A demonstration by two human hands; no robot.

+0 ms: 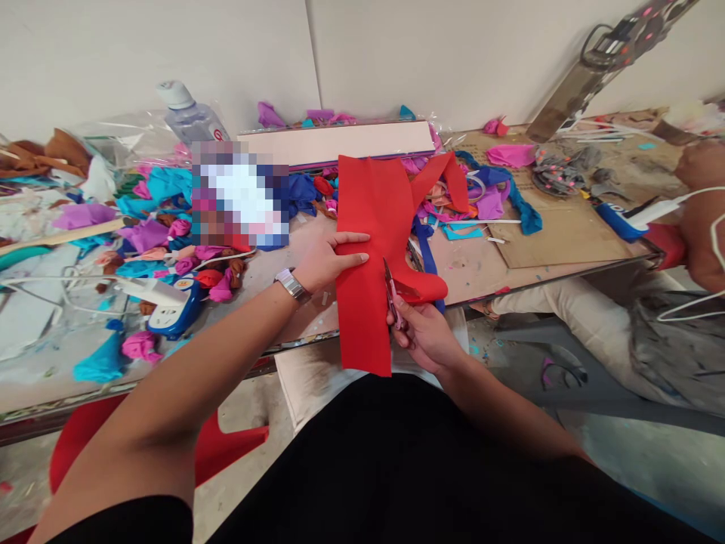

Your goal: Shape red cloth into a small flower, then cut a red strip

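A long red sheet of cloth-like material (365, 317) lies over the table's front edge, and its near end hangs towards my body. My left hand (322, 261) rests at the sheet's left edge, with thumb and forefinger stretched out flat on top of it; its other fingers are mostly hidden. In my right hand (424, 332) is a pair of scissors with pinkish handles (395, 306), gripped with the fingers through or around the handles. Their blades point away from me at a cut in the sheet. To the right of the blades, a cut strip folds aside.
Crumpled coloured cloth pieces (150, 234) cover the table's left. A bottle (195, 117), a long pale box (340, 140) and a blue-white power strip (177, 306) stand around. At right are cardboard (549, 238), a dark bottle (566, 98), a charger (657, 215) and another person's arm (702, 227).
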